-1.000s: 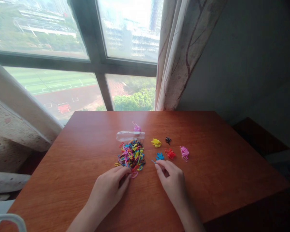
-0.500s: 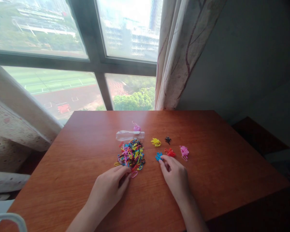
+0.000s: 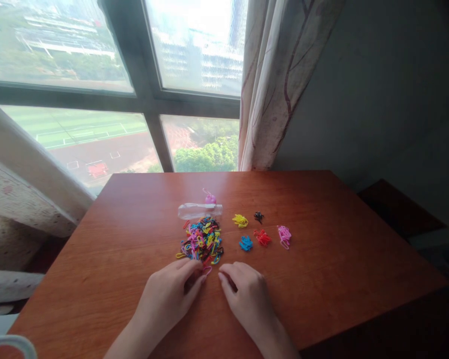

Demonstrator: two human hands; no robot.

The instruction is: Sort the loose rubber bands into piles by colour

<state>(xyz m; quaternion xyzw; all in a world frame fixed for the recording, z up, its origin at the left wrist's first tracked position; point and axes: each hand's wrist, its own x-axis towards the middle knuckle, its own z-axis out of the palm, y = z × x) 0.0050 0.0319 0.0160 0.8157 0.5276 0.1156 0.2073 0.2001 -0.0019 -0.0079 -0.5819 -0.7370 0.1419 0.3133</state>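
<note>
My left hand [image 3: 174, 290] is at the near edge of a mixed pile of coloured rubber bands [image 3: 202, 238]. Its thumb and forefinger close around the end of a pink rubber band [image 3: 207, 270]. My right hand [image 3: 248, 289] hovers just right of that band, thumb and forefinger tips together, with nothing visible between them. Beyond it lie small single-colour heaps: blue bands [image 3: 246, 243], red bands [image 3: 262, 238], yellow bands [image 3: 240, 220], black bands [image 3: 259, 217] and pink bands [image 3: 284, 236].
Behind the mixed pile lies a clear plastic bag [image 3: 194, 211], with a purple trinket [image 3: 210, 199] on a loop just past it. The brown wooden table [image 3: 329, 259] reaches the window, where curtains [image 3: 264, 99] hang. A white curved bar [image 3: 13, 341] shows at lower left.
My right hand has drawn back from the blue heap and moved left and nearer, beside my left hand. The blue bands stay in their heap. My left hand has hardly moved.
</note>
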